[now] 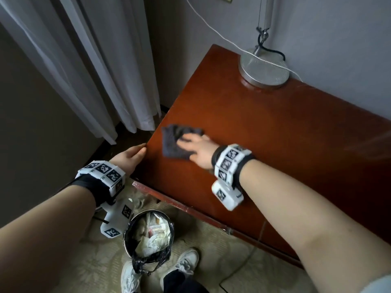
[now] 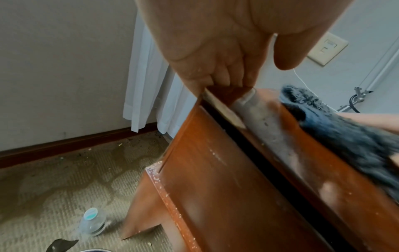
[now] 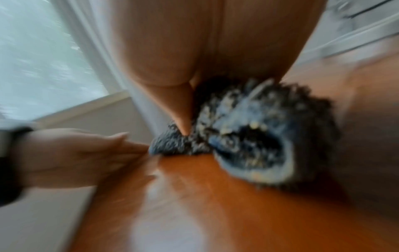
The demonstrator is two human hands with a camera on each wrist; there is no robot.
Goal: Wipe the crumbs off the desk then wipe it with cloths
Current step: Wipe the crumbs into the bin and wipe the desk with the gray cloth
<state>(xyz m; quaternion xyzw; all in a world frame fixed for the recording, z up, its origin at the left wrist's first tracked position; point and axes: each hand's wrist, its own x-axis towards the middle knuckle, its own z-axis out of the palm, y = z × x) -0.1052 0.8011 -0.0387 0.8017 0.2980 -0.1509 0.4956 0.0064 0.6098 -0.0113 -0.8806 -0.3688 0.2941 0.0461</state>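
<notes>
My right hand [image 1: 196, 144] lies flat on a dark grey cloth [image 1: 173, 142] and presses it onto the red-brown desk [image 1: 275, 134] close to the desk's left edge. In the blurred right wrist view the cloth [image 3: 248, 136] is bunched under the palm, flecked with pale crumbs, and the thumb digs into it. My left hand [image 1: 131, 157] is held against the desk's left edge beside the cloth, fingers together and touching the wood. In the left wrist view its fingertips [image 2: 215, 80] meet the desk's rim, the cloth [image 2: 345, 136] just beyond. Pale crumbs [image 2: 159, 184] dot a lower ledge.
A lined waste bin [image 1: 148, 235] full of rubbish stands on the carpet below the desk's corner, by my white shoes [image 1: 186, 261]. A round metal lamp base [image 1: 264, 68] and a white cable [image 1: 211, 26] occupy the desk's far end. White curtains [image 1: 105, 70] hang left. A small bottle [image 2: 92, 221] lies on the floor.
</notes>
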